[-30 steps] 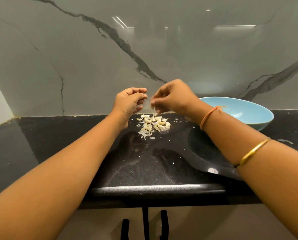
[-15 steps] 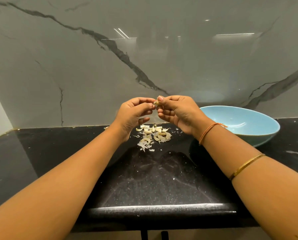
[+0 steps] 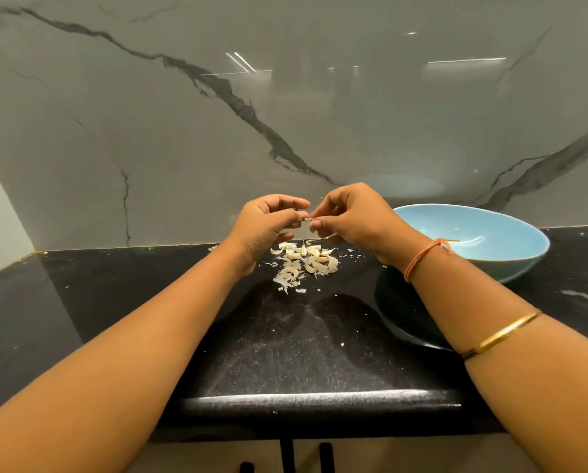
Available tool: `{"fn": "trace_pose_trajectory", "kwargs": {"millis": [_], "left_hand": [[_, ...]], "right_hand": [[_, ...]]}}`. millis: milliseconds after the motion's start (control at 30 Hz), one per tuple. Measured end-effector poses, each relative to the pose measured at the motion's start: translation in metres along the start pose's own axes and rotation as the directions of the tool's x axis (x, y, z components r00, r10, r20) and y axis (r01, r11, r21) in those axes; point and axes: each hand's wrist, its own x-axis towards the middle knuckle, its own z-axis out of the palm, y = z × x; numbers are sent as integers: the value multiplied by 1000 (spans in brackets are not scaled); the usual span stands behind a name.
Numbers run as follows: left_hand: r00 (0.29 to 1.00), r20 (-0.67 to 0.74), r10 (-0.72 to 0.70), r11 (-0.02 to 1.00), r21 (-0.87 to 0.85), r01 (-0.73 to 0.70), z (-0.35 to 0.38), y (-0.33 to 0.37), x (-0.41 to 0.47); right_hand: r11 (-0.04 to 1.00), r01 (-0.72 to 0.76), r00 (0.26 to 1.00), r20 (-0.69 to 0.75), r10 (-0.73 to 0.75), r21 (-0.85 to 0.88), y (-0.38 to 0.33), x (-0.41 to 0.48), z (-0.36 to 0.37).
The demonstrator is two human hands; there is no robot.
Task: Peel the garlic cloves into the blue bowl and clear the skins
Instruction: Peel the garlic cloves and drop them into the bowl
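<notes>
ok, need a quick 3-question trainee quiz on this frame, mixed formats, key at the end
1. True or false: the blue bowl sits on the person's left.
2. Where does the pile of garlic cloves and skins lie? A) in the bowl B) on the black counter, below the hands C) on a plate
3. What do the fingers of the left hand and the right hand pinch between them?
Key: 1 false, it sits on the right. 2 B. 3 one small garlic piece, held above the pile.
</notes>
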Motion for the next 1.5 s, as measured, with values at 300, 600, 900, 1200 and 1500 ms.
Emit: {"fn": "trace_pose_trajectory", "kwargs": {"millis": [300,600,900,1200,1500], "left_hand": [[982,-188,-28,996,-90,12,-3,0,4],[989,-148,-23,994,-110,6,-3,-1,7],[994,-112,-3,992,-128,-12,-1,-4,8],[982,-150,117,992,-22,-121,3,-8,8],[961,-192,199,979,89,-185,0,-8,9]], "right_hand": [[846,267,962,179,-206,-461,-2,-24,5],[980,-35,998,65,23,194,-13,2,3],[653,-236,969,121,216,720,-8,17,12],[646,-196,977,91,192,738,1,17,17],[803,-33,999,-15,52,595,5,17,20]]}}
